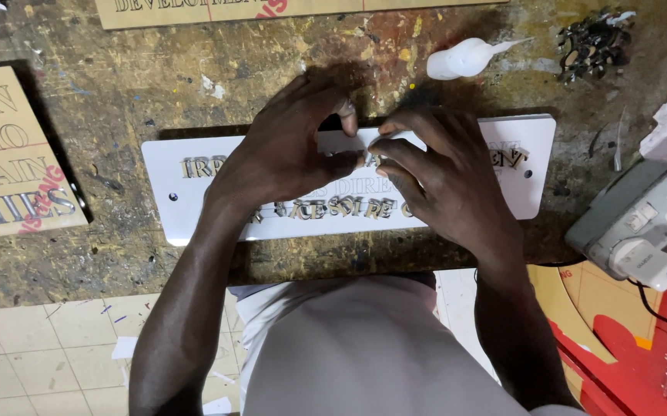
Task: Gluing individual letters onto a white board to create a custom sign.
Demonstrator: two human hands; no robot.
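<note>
A stained wooden workbench (156,85) carries a white rectangular sign plate (537,166) at centre, with a white glue bottle (463,58) lying at one o'clock and a heap of cut-out letters (595,42) at two o'clock. Over the plate's middle, the left hand (287,154) and right hand (449,177) meet fingertip to fingertip, pinched narrowly on a small cut-out letter (366,140). It looks light, stiff and easily snapped, so is best held by its edges.

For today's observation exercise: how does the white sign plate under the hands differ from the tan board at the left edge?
The white sign plate is glossy white; the tan board is tan. The plate lies straight across the bench; the board sits tilted and cut off by the frame. Both hands work over the plate; none touches the board. Both carry lettering.
</note>
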